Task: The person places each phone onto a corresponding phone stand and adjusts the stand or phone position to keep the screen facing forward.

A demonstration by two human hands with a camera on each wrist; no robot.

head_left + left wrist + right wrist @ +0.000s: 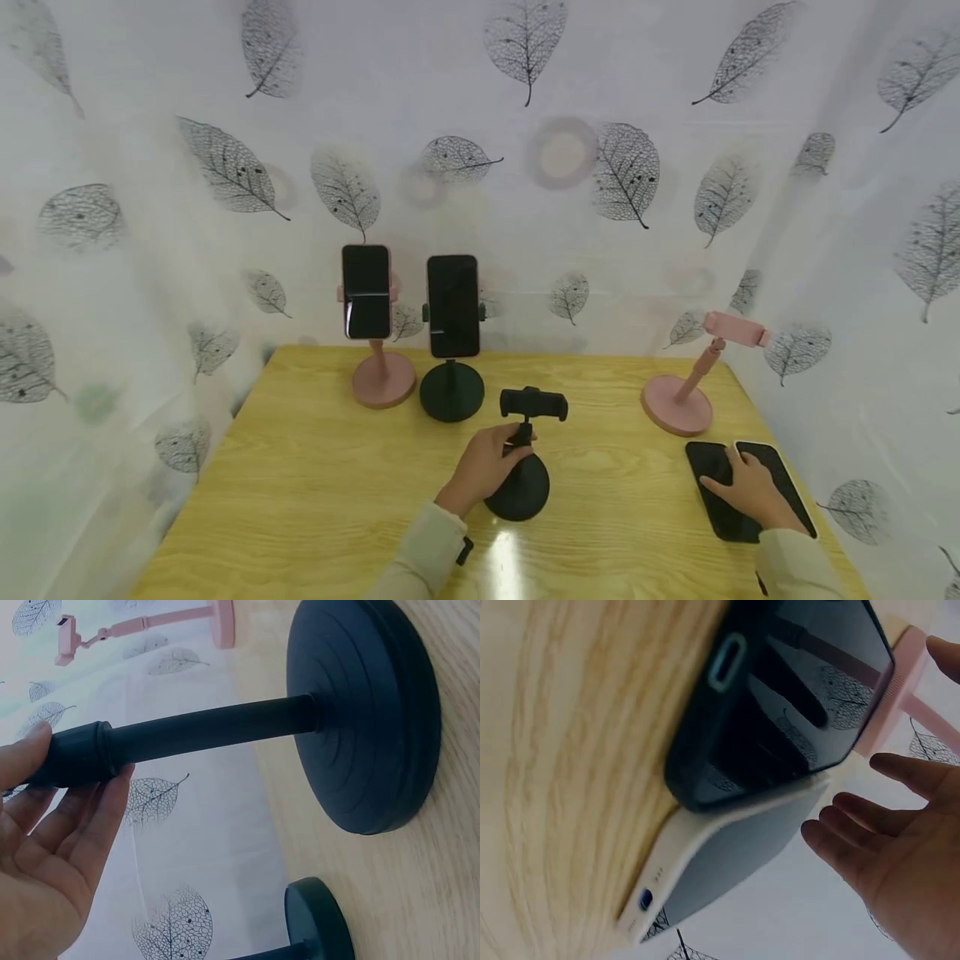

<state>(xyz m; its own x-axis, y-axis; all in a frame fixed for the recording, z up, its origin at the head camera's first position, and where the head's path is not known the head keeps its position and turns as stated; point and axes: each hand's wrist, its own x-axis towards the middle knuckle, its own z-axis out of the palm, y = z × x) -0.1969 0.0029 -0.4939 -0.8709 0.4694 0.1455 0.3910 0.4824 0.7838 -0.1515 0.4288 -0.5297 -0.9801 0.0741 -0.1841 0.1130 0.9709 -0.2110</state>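
Four phones point(723, 515), left hand point(483, 467) gripping stand point(525, 490)

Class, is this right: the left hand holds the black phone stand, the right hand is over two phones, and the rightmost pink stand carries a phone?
No: the head view shows the rightmost pink stand carrying no phone. The left hand holds the black phone stand and the right hand is over two phones.

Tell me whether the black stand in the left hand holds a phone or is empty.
Empty. In the head view, the black stand has nothing in its clamp; the left hand grips its post.
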